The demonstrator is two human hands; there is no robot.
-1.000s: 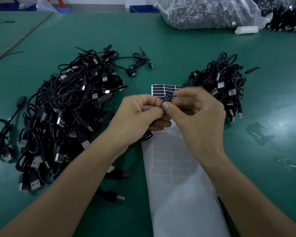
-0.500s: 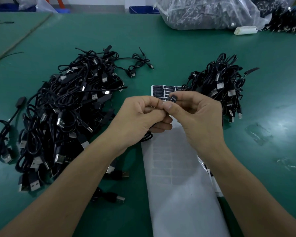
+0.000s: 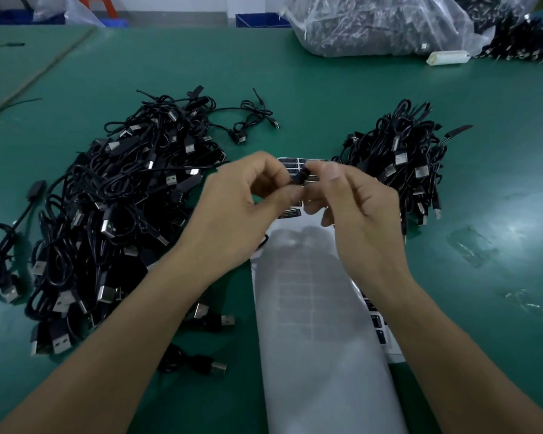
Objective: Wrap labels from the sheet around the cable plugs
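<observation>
Pinching a small black plug (image 3: 300, 177) at frame centre, both hands meet above the far end of the label sheet (image 3: 320, 355). Left hand (image 3: 242, 211) reaches in from 7 o'clock, thumb and forefinger curled and clamped on the plug's near end. Right hand (image 3: 361, 214) reaches in from 5 o'clock, thumb and forefinger closed on the plug's far end, other fingers curled under. This hand is motion-blurred, so exact contact is hard to read. Plug is held up off the table (image 3: 326, 98).

Label sheet lies flat, long side running 12 to 6 o'clock between the forearms. Near part is bare white backing with faint empty outlines. Black labels (image 3: 290, 161) sit only at the 12 o'clock end, partly hidden by the hands. Second sheet (image 3: 377, 321) with dark labels pokes out under the right forearm, at 3 o'clock of the first sheet, against its edge.

Big pile of cables (image 3: 116, 220) sits at 9 o'clock of the hands, black leads with silver USB ends sticking out. Small pile of cables (image 3: 398, 170) is at 2 o'clock, just beside the sheet's far corner. Loose cable (image 3: 251, 117) lies at 11 o'clock, just past the big pile's far edge. Stray lead (image 3: 201, 364) lies at 7 o'clock, near the sheet's left edge. Clear bag (image 3: 373, 26) stuffed with black cables is at 1 o'clock on the far side of the table, white block (image 3: 447, 57) just beside it. Blue bin (image 3: 261, 20) is at 12 o'clock beyond the table.
</observation>
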